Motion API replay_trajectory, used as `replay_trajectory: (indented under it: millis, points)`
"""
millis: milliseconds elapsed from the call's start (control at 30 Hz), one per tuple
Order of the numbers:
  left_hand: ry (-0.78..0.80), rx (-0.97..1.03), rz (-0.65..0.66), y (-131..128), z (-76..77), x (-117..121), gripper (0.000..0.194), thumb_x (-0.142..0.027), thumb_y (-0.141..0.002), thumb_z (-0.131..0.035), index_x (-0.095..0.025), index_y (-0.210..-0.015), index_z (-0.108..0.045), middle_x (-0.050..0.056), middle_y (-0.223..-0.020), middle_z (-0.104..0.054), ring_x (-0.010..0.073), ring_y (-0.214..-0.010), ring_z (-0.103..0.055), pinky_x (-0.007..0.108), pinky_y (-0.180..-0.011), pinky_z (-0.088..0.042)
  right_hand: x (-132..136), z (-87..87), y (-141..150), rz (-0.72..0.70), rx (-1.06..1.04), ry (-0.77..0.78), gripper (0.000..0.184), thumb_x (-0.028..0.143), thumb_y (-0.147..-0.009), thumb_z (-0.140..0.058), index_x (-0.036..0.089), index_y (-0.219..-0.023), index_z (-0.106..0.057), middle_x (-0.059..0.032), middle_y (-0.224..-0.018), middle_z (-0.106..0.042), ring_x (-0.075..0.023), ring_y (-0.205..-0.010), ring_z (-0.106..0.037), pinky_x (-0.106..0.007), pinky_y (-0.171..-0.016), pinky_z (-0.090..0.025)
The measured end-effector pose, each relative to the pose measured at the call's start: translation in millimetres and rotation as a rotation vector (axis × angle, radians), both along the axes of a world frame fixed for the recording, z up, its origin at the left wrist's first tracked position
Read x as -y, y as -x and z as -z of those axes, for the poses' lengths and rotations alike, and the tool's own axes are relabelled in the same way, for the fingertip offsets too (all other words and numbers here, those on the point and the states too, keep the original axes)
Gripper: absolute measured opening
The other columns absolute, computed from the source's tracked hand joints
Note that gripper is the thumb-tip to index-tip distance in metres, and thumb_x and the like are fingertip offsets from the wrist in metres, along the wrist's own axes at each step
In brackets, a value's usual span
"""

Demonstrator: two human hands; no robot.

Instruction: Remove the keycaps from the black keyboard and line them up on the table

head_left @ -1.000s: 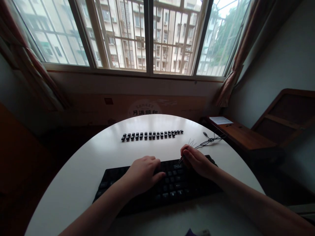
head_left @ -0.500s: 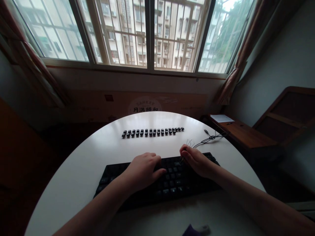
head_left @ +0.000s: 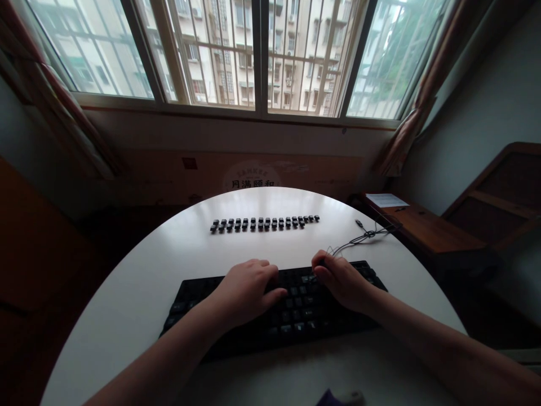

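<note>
We have the keyboard [head_left: 296,316] right below the grip, in front of us on the white table [head_left: 127,310]. Long axis runs left to right, right end slightly farther out from us.

Right hand [head_left: 342,279]: fingers closed on a thin wire tool [head_left: 332,251]. We see its wire loops poking out past the far side of the fist; the lower end points down and a bit left, onto the keyboard's far part, right of middle. That tip-to-key spot is what matters. Right hand is the nearer one to it; we can't tell if the wire is hooked under a key or only touching, too dark and small.

Left hand [head_left: 251,287]: palm down on the keyboard, left of that spot, thumb reaching right toward it. Fingertips hidden, so we can't tell if it's gripping the board or just resting.

Loose keys [head_left: 267,224] sit in two rows beyond the keyboard, well apart from both hands, roughly parallel to its long axis. Cable [head_left: 363,235] lies past the right hand, on the far right.
</note>
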State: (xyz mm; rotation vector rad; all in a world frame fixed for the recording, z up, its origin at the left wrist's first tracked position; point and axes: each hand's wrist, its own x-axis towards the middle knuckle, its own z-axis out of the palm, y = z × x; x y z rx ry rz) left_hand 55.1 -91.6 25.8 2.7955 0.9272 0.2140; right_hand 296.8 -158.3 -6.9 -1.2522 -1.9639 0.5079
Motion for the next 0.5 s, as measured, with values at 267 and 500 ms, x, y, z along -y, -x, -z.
replay_trajectory:
  millis: [267, 500]
  points:
    - [0.022, 0.0, -0.001, 0, -0.6, -1, 0.024, -0.044, -0.086, -0.058, -0.021, -0.083, -0.061, 0.004, -0.086, -0.066, 0.0216, -0.08, -0.061, 0.03, -0.064, -0.042, -1, 11.8, -3, 0.099, -0.374, 0.06, 0.033, 0.051, -0.1, -0.033, 0.023, -0.088, -0.045, 0.0051, -0.058, -0.045, -0.0111, -0.046, -0.042, -0.022, -0.044, -0.033]
    - [0.035, 0.01, -0.027, 0, -3.7, 2, 0.023, -0.043, -0.088, -0.057, -0.022, -0.092, -0.063, 0.005, -0.09, -0.067, 0.0228, -0.083, -0.062, 0.031, -0.069, -0.045, 8, -1.4, -1, -0.02, -0.026, -0.123, 0.018, 0.039, -0.099, -0.041, 0.023, -0.095, -0.05, 0.0008, -0.067, -0.054, -0.0133, -0.053, -0.048, -0.026, -0.052, -0.038]
